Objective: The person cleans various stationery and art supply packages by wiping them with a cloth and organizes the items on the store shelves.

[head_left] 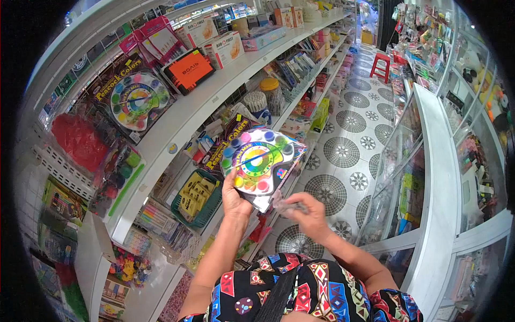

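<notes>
A Peacock Colors paint set (257, 161), a palette with round colour pots in clear wrapping, is tilted in front of me. My left hand (236, 196) grips its lower left edge, thumb on the front. At the lower right corner, my right hand (307, 216) has its fingers closed on a bunched bit of clear plastic wrap (280, 204). A second, similar paint set (137, 102) stands on the upper shelf at the left.
Shelves (206, 104) with boxes, pens and packets run along the left. A green basket (197, 198) holds yellow packs. The patterned tile floor (327, 193) leads to a red stool (380, 67). A white-framed glass case (429, 177) stands at the right.
</notes>
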`<state>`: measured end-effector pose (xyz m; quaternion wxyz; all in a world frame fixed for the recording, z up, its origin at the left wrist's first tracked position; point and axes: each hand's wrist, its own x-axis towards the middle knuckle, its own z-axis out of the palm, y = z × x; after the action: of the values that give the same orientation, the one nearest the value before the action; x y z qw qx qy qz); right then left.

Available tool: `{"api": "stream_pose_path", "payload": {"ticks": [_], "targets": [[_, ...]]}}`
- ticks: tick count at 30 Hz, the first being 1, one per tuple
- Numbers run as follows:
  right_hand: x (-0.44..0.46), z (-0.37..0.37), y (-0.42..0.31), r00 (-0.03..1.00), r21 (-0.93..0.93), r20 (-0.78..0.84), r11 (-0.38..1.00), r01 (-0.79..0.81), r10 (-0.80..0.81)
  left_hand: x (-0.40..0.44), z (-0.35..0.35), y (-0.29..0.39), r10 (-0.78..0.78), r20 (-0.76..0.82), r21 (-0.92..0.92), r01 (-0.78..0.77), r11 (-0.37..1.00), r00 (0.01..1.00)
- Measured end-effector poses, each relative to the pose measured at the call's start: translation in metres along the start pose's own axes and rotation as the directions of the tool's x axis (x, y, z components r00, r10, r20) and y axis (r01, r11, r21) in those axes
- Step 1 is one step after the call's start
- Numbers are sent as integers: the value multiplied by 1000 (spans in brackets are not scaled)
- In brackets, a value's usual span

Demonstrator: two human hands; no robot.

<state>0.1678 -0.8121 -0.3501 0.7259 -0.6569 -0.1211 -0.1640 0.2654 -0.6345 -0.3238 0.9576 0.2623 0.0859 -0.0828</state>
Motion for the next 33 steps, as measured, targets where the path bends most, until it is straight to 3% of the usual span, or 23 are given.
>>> {"api": "stream_pose_path", "payload": {"ticks": [2, 5, 7, 8, 9, 11, 12, 14, 17, 22, 24, 25, 28, 29, 30, 33], "targets": [[1, -13, 15, 944, 442, -122, 868, -225, 306, -2, -3, 4, -22, 41, 16, 21, 1000, 999], [36, -44, 29, 878, 823, -225, 564, -61, 423, -15, -7, 0, -106, 118, 58, 99, 993, 987], [58, -47, 18, 917, 910, -167, 414, 2, 362, -21, -12, -13, -189, 170, 118, 170, 978, 967], [64, -47, 14, 945, 948, -74, 316, -33, 319, -27, -11, -20, -153, 158, 191, 122, 974, 975], [67, -43, 10, 969, 950, -2, 302, -75, 248, -34, -7, -29, -151, 142, 212, 118, 970, 978], [65, -54, 30, 888, 879, 371, 204, -430, 273, -41, -4, -40, -220, 200, 252, 167, 953, 955], [59, -51, 40, 841, 839, 467, 162, -519, 275, -35, -15, -45, -295, 237, 179, 257, 950, 926], [49, -36, 45, 806, 807, 527, 140, -574, 271, -37, -12, -50, -236, 221, 187, 197, 963, 946], [39, -10, 48, 845, 820, 464, 233, -523, 265, -46, 6, -45, -84, 225, 245, 27, 969, 971], [12, 11, 48, 886, 674, 377, 576, -463, 271, -39, 2, -35, 33, 239, 288, -103, 952, 970], [5, 11, 47, 856, 702, 412, 491, -517, 312, -33, -7, -28, 49, 230, 288, -116, 950, 972], [6, 10, 48, 795, 811, 504, 131, -570, 338, -30, -11, -25, 62, 225, 288, -127, 949, 972], [19, 0, 16, 767, 833, 493, 32, -553, 410, -27, -17, -14, 91, 217, 251, -145, 957, 972], [27, -7, 11, 798, 876, 403, 65, -478, 448, -28, -18, -11, 103, 212, 246, -155, 957, 972], [24, -26, 37, 803, 865, 307, 203, -459, 511, -30, -19, -8, 94, 203, 256, -145, 956, 975], [48, -56, 42, 845, 855, 291, 273, -440, 448, -35, -19, -7, 56, 207, 319, -121, 940, 977]]}}
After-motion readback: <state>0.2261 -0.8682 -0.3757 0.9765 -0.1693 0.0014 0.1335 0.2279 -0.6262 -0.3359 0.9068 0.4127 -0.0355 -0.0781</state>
